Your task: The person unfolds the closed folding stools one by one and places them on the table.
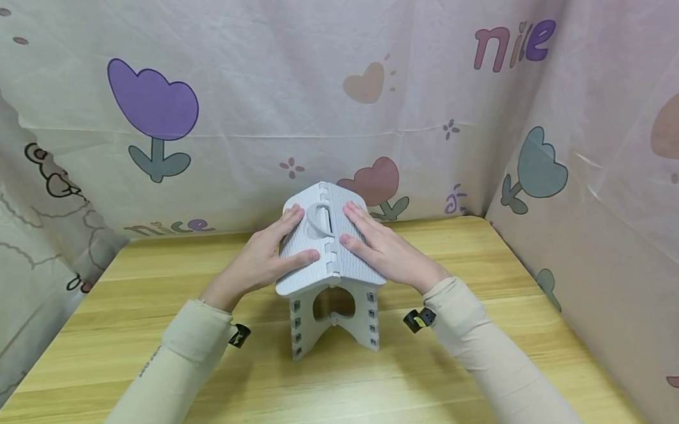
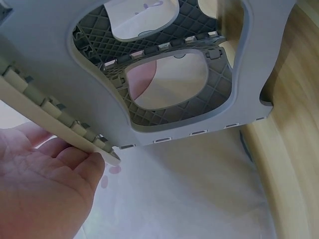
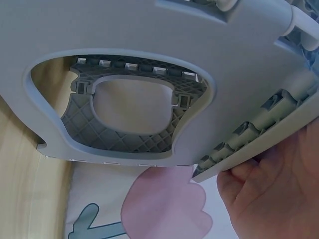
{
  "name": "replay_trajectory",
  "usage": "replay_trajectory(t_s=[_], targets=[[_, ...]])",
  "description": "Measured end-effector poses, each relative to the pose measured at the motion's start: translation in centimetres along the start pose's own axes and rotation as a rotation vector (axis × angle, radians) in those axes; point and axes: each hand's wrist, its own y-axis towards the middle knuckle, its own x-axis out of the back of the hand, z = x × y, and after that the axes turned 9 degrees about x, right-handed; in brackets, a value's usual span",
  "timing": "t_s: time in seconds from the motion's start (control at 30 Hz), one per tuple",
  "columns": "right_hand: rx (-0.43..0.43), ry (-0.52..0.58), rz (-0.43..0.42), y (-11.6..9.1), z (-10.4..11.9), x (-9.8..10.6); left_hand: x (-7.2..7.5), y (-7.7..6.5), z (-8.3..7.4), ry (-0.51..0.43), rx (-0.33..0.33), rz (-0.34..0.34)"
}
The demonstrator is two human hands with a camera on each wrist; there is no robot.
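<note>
A light grey plastic folding step stool [image 1: 354, 267] stands on the table, its hinged top bent into a peaked roof shape and its legs partly folded in. My left hand [image 1: 258, 256] lies with extended fingers on the left half of the top, the thumb near the hinge line. On the right half rests my right hand [image 1: 389, 251], fingers also extended. Between them a curved carry handle [image 1: 319, 221] sticks up near the ridge. Both wrist views show the stool's side frame with its large cut-outs; there the left fingers [image 2: 65, 154] and right fingers [image 3: 244, 174] go behind the top panels' edges.
The stool stands on a light wood-grain table [image 1: 463, 372]. Behind it hangs a pale curtain [image 1: 252, 82] printed with flowers and hearts, which also closes off the left and right sides. Each wrist carries a black strap, the left strap [image 1: 240, 336] and the right strap [image 1: 419, 320].
</note>
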Motion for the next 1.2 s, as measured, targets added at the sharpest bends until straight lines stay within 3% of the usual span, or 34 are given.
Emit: replay_trajectory(t_s=[0.47,0.87,1.0,1.2], targets=[[0.014,-0.033,0.022,-0.1,-0.1,0.6,0.4,0.0,-0.6,0.071,0.009,0.017],[-0.016,-0.088,0.077,0.4,0.3,1.4,1.1,0.4,-1.6,0.147,0.061,0.083],[-0.017,-0.074,0.057,0.2,0.3,1.5,0.9,0.2,-1.5,0.136,0.06,0.061],[-0.01,-0.027,-0.043,-1.0,0.0,1.8,0.6,-0.5,-1.0,0.063,0.045,-0.035]])
